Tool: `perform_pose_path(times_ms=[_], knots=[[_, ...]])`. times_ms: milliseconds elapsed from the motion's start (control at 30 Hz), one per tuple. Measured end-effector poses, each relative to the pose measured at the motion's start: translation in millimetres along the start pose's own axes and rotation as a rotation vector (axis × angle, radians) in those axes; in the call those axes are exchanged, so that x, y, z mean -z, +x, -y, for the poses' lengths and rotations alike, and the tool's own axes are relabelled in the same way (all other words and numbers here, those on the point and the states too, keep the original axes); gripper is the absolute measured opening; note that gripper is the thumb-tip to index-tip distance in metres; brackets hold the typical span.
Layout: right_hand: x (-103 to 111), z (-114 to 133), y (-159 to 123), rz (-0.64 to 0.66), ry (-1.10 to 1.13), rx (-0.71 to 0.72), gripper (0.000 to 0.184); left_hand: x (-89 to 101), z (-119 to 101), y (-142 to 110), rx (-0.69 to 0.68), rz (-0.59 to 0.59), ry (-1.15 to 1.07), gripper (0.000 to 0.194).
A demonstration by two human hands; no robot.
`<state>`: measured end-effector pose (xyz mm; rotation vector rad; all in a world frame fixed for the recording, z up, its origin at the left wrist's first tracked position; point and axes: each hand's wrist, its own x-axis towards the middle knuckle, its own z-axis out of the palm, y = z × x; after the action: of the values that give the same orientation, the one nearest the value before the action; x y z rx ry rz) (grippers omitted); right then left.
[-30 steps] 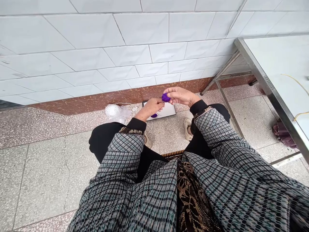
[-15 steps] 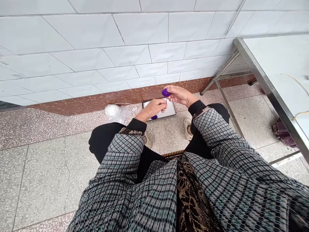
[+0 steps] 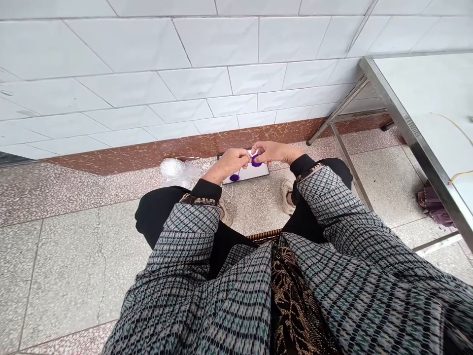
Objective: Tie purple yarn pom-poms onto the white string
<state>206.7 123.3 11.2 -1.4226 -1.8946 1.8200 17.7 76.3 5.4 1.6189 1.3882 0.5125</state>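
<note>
My right hand [image 3: 271,153] grips a small purple wad of wound yarn [image 3: 255,160] between thumb and fingers. Right beside it, my left hand [image 3: 233,162] is closed in a pinch at the yarn's left side, its fingertips close to those of the right hand. A thin strand seems to be in the left fingertips, though it is too fine to make out fully. Below my left hand, a second purple yarn piece [image 3: 234,177] lies on a white board with a dark edge [image 3: 254,171], a thin line rising from it towards my fingers.
On the floor at left sits a white ball of cord [image 3: 172,168] with clear plastic [image 3: 190,171] beside it. A metal-framed table [image 3: 417,118] stands at right, dark reddish cloth [image 3: 436,204] under it. A tiled wall [image 3: 221,44] rises in front.
My left hand first dropped below the right with a purple strand stretched between them, then came up level beside it. The right hand has lowered with its yarn wad, which is now turned differently.
</note>
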Motion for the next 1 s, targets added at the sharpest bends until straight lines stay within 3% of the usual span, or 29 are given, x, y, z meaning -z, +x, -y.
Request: perform_pose_path(times_ms=[167, 300, 533, 667, 800, 900, 1000], knots=[[-9.2, 9.0, 1.6, -0.224, 0.395, -0.013, 0.021, -3.8, -5.7, -0.4, -0.024, -0.006, -0.076, 0.02], [-11.3, 13.8, -1.6, -0.182, 0.632, -0.046, 0.021, -5.4, -4.3, -0.4, -0.007, 0.006, -0.058, 0.018], [-3.7, 9.7, -0.1, -0.173, 0.701, 0.043, 0.015, -9.5, 2.1, 2.6, -0.028, 0.061, -0.125, 0.019], [7.9, 11.0, -10.1, -0.005, 0.575, 0.175, 0.013, -9.1, 5.5, 4.6, 0.021, 0.103, -0.107, 0.018], [8.5, 8.8, -13.7, 0.153, 0.116, 0.074, 0.015, -3.9, 8.1, 4.1, 0.014, 0.02, -0.081, 0.019], [-0.2, 5.7, -6.8, 0.051, -0.096, -0.031, 0.02, -1.9, 9.3, 3.7, -0.02, 0.026, -0.091, 0.018], [-8.0, 5.9, 0.9, -0.166, 0.106, -0.029, 0.022, -2.0, 8.0, 3.4, -0.046, 0.036, -0.13, 0.018]])
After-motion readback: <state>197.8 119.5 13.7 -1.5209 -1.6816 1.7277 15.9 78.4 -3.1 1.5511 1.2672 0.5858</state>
